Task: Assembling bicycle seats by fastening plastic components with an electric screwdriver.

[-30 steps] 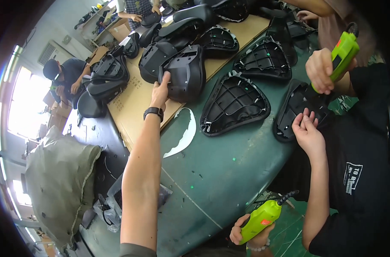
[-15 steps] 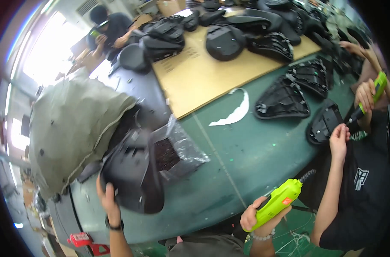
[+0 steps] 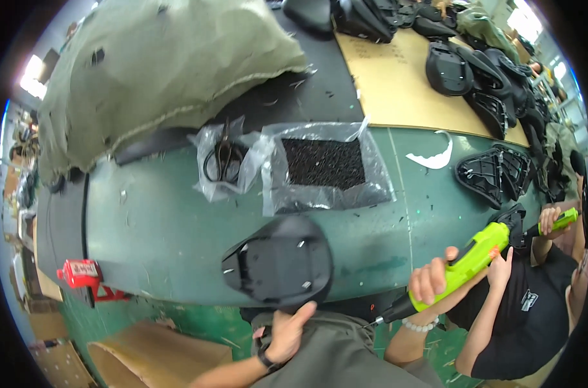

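Clear bag (image 3: 326, 169) of black bits mid frame, smaller bag (image 3: 221, 163) with scissors (image 3: 224, 157) beside it, left hand (image 3: 286, 334) gripping black seat (image 3: 280, 262) at table edge low centre, right hand (image 3: 431, 279) clenched round green tool (image 3: 470, 257).

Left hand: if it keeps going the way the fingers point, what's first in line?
The black seat. The left hand points up and away from the body, thumb already at the seat's near edge; beyond lies the green table. Depth unclear.
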Action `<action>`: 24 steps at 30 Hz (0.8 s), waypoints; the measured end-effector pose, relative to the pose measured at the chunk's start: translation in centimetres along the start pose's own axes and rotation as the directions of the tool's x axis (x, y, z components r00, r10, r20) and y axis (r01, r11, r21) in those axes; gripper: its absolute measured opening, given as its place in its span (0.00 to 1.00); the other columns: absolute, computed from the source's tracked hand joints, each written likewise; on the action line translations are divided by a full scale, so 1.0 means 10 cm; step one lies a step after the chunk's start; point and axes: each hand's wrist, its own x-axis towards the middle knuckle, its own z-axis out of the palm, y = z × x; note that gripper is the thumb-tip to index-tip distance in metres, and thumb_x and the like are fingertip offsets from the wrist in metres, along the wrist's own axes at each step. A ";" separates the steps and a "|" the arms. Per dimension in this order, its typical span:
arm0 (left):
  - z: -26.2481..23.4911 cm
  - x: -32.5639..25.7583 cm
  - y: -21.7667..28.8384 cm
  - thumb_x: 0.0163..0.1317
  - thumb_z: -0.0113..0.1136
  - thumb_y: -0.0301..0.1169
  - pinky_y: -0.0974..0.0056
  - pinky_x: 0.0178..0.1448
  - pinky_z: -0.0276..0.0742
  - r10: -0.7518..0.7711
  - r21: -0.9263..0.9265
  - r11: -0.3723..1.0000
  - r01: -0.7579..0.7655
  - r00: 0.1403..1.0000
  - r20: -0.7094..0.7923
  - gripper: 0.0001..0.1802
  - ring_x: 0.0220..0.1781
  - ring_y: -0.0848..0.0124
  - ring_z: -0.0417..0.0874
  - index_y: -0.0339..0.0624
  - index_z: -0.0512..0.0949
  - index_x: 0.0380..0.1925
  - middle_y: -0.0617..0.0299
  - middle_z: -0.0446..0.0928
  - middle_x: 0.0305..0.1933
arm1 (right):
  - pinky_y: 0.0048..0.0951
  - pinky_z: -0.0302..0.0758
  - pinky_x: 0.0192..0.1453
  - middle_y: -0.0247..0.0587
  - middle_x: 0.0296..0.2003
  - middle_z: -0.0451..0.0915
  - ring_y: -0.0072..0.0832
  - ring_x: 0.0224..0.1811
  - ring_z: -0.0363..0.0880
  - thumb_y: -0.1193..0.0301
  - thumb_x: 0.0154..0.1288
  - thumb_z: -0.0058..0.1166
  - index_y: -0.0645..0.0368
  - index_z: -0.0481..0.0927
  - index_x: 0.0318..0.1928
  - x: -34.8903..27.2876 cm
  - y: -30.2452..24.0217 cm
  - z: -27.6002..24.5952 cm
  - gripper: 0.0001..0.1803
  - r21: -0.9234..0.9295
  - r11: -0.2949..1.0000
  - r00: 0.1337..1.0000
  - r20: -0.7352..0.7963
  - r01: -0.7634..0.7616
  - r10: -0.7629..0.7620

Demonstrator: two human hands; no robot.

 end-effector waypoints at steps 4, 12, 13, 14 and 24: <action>0.33 0.21 -0.17 0.65 0.60 0.38 0.60 0.60 0.73 -0.234 -0.062 0.966 0.251 0.951 0.200 0.21 0.57 0.67 0.78 0.37 0.73 0.53 0.55 0.78 0.54 | 0.37 0.70 0.22 0.44 0.23 0.74 0.36 0.17 0.74 0.34 0.66 0.32 0.63 0.65 0.59 0.03 -0.12 0.21 0.43 -0.157 0.987 0.996 0.084 0.029 -0.016; -0.28 0.24 1.18 0.54 0.64 0.28 0.66 0.42 0.77 0.090 0.523 0.708 -0.474 0.796 0.598 0.05 0.34 0.73 0.82 0.37 0.82 0.25 0.62 0.81 0.25 | 0.31 0.73 0.20 0.42 0.23 0.76 0.33 0.16 0.75 0.34 0.58 0.50 0.61 0.66 0.57 0.47 0.24 0.60 0.44 -0.409 0.861 0.940 0.278 0.302 -0.197; -0.26 0.49 1.37 0.52 0.65 0.27 0.63 0.38 0.78 0.375 0.533 0.524 -0.664 0.742 0.556 0.05 0.33 0.67 0.83 0.37 0.81 0.26 0.59 0.81 0.27 | 0.35 0.74 0.22 0.45 0.26 0.77 0.37 0.19 0.76 0.30 0.54 0.50 0.60 0.65 0.59 0.51 0.27 0.59 0.48 -0.430 0.843 0.930 0.309 0.324 -0.200; -0.20 0.78 1.52 0.52 0.64 0.28 0.61 0.40 0.78 0.594 0.636 0.256 -0.728 0.638 0.491 0.06 0.34 0.60 0.82 0.36 0.80 0.27 0.56 0.81 0.31 | 0.35 0.73 0.23 0.45 0.27 0.77 0.36 0.21 0.76 0.30 0.54 0.50 0.60 0.65 0.59 0.56 0.37 0.57 0.48 -0.422 0.842 0.920 0.339 0.337 -0.198; 0.52 2.63 1.58 0.54 0.63 0.37 0.57 0.49 0.72 0.453 0.608 -0.614 -0.503 0.406 0.794 0.12 0.46 0.59 0.73 0.40 0.78 0.32 0.58 0.75 0.39 | 0.35 0.73 0.31 0.43 0.28 0.75 0.34 0.24 0.74 0.21 0.42 0.48 0.60 0.66 0.56 0.78 0.68 0.45 0.57 -0.512 0.779 0.909 0.379 0.362 -0.174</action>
